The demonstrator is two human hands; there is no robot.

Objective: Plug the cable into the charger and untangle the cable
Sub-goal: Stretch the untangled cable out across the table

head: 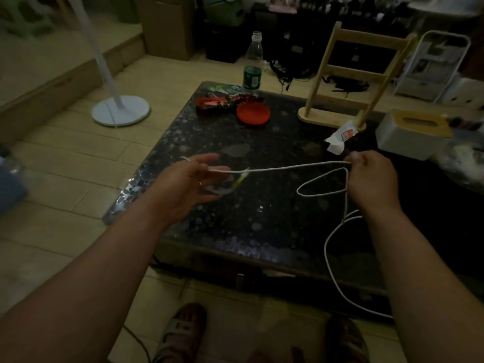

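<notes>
A thin white cable (288, 168) stretches nearly level above the dark table (235, 224) between my two hands. My right hand (372, 176) pinches it at the right end, fingers closed. From there the cable drops into a loop (320, 188) and trails down past the table's front edge. My left hand (183, 189) is blurred; its fingers are apart, with the cable's left end at the fingertips. A small green-and-white piece (241, 179) hangs at that end. I cannot make out a charger.
On the table stand an orange lid (253, 114), red and green wrappers (217, 100), a plastic bottle (253, 64), a wooden rack (348, 74), a crumpled white packet (340, 138) and a white tissue box (413, 134). A white fan base (120, 111) sits on the floor at left.
</notes>
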